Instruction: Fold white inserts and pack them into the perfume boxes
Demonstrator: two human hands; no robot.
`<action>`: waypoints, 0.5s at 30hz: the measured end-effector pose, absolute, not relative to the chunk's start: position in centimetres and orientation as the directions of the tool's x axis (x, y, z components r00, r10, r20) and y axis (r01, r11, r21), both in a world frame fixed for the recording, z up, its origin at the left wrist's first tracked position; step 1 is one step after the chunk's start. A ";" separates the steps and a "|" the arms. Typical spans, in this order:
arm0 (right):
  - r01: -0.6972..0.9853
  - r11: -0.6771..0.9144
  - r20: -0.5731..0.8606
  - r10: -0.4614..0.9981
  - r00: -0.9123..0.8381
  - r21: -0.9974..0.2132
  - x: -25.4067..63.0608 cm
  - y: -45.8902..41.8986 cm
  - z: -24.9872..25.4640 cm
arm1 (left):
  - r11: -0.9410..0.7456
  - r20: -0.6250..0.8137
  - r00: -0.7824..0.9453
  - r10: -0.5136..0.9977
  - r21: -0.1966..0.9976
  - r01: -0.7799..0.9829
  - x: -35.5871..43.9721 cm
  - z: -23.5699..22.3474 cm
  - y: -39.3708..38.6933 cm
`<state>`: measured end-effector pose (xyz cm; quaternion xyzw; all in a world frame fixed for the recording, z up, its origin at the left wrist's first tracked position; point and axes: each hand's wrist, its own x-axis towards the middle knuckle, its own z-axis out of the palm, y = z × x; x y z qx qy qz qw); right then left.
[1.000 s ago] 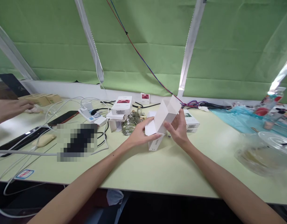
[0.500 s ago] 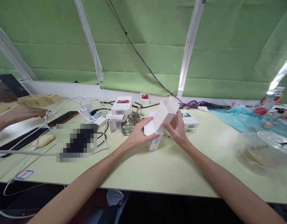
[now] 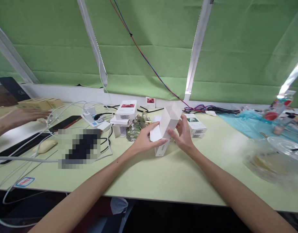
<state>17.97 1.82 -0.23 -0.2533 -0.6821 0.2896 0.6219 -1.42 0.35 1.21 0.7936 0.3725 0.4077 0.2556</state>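
Observation:
Over the middle of the table, both hands hold a white cardboard box (image 3: 168,121), tilted, with its top flaps standing up and a barcode on one side. My left hand (image 3: 144,139) is closed on its lower left, near a white flap. On the right side, the fingers and thumb of my right hand (image 3: 184,135) grip the carton. Beneath lies another white box (image 3: 161,149), partly covered by my hands. Several glass bottles (image 3: 133,132) with gold-coloured necks stand left of the held box. The inside of the held box is hidden.
White boxes with pink pictures (image 3: 126,110) stack behind the bottles; another white box (image 3: 197,125) lies right. Cables and a power strip (image 3: 94,120) spread left, near another person's hand (image 3: 25,117). A plastic container (image 3: 272,161) and blue plastic sheet (image 3: 246,121) occupy the right.
The held box has shifted slightly left and down and turned a little, bringing its barcode into sight. My right hand has moved slightly left with it.

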 end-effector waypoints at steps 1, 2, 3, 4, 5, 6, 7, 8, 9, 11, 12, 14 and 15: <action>-0.008 0.710 0.707 0.700 -0.097 -0.704 18.0 1.8 -0.3 | -0.596 0.461 0.392 0.796 0.707 0.380 -1.4 1.2 0.4; -0.003 0.715 0.712 0.696 -0.097 -0.699 18.0 1.8 -0.3 | -0.600 0.466 0.390 0.794 0.705 0.379 -1.4 1.1 0.4; 0.000 0.719 0.716 0.692 -0.098 -0.695 18.0 1.8 -0.3 | -0.602 0.469 0.388 0.793 0.703 0.380 -1.4 1.1 0.4; -0.001 0.722 0.718 0.689 -0.099 -0.692 18.0 1.8 -0.3 | -0.604 0.472 0.387 0.792 0.700 0.381 -1.4 1.1 0.4; -0.003 0.724 0.720 0.687 -0.101 -0.690 18.0 1.8 -0.3 | -0.606 0.475 0.386 0.791 0.698 0.382 -1.4 1.1 0.4; -0.004 0.725 0.721 0.685 -0.103 -0.689 18.0 1.8 -0.3 | -0.608 0.477 0.388 0.789 0.695 0.383 -1.4 1.1 0.4; -0.005 0.726 0.723 0.683 -0.106 -0.687 18.0 1.8 -0.3 | -0.611 0.479 0.390 0.787 0.693 0.383 -1.4 1.2 0.4; -0.006 0.728 0.724 0.681 -0.110 -0.686 18.0 1.8 -0.3 | -0.614 0.481 0.393 0.784 0.690 0.382 -1.4 1.2 0.4; -0.009 0.730 0.726 0.679 -0.114 -0.684 18.0 1.8 -0.2 | -0.617 0.483 0.393 0.782 0.688 0.382 -1.4 1.3 0.4; -0.018 0.737 0.733 0.670 -0.116 -0.676 18.0 1.7 -0.1 | -0.618 0.486 0.390 0.782 0.683 0.389 -1.3 1.4 0.3; -0.021 0.743 0.740 0.663 -0.113 -0.669 18.0 1.7 0.1 | -0.618 0.485 0.389 0.783 0.680 0.394 -1.3 1.4 0.3; -0.014 0.763 0.760 0.642 -0.100 -0.647 18.0 1.5 0.4 | -0.622 0.490 0.388 0.781 0.671 0.404 -1.3 1.4 0.3; -0.001 0.776 0.772 0.628 -0.098 -0.631 18.1 1.4 0.7 | -0.630 0.497 0.391 0.774 0.662 0.406 -1.4 1.4 0.3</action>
